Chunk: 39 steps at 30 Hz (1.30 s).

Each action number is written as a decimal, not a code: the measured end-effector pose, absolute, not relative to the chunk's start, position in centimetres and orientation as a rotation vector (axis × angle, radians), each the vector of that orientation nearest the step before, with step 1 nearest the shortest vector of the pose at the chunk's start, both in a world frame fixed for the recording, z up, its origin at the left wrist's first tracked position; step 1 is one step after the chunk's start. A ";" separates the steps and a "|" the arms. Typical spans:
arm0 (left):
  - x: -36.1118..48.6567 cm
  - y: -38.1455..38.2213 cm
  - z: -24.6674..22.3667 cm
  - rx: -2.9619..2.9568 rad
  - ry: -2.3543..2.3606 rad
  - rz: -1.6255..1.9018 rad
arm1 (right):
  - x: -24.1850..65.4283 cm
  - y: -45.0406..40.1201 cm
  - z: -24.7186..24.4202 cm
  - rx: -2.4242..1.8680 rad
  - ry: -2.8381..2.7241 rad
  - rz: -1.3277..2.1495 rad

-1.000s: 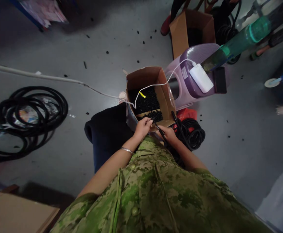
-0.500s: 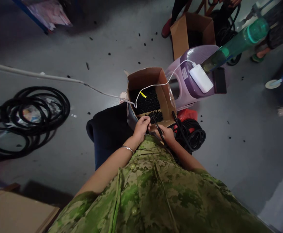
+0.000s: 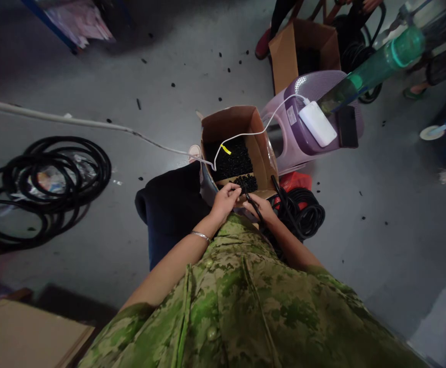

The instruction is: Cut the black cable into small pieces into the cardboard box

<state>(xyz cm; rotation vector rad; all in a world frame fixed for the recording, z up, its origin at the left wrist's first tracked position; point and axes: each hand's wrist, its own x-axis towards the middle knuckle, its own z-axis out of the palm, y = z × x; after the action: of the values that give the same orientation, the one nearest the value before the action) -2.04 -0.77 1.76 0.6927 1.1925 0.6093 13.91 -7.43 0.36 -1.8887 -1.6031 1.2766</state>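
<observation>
Left hand: thumb and fingertips drawn together at the near edge of the cardboard box; too small to tell if they pinch a piece. Right hand, at about 4 o'clock from it: fingers closed round a black strand, which points up to 11 o'clock, its tip between the two hands. Contact between tip and left fingertips: can't tell.

Box sits at 12 o'clock from the hands, small black pieces inside. White cable crosses over its opening, yellow tag on it, running to the power bank on the purple stool at 1 to 2 o'clock. Black coil at 3 o'clock, beside a red bag.

Handling, my judgement: grip the strand close behind its tip so it can't flex; brace the wrists; keep the left fingertips in line with the strand, light pinch, no twisting. Work low over the box so a dropped piece lands inside. Leave slack in the strand, keep knuckles off the white cable.
</observation>
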 end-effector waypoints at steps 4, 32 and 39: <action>-2.0 -0.7 1.8 0.710 1.191 0.601 | 13.8 -7.1 0.3 -1.903 -1.573 1.265; -1.6 -0.6 1.2 0.665 1.192 0.593 | 13.0 -9.1 0.8 -2.204 -1.790 0.980; -1.8 -0.7 1.2 0.739 1.172 0.577 | 13.8 -8.2 1.4 -2.149 -1.830 1.086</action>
<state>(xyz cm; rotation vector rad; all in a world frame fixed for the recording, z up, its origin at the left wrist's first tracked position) -1.75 -0.74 1.20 0.7388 1.1721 0.5771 13.82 -8.18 1.45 -2.1492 -1.8304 1.0860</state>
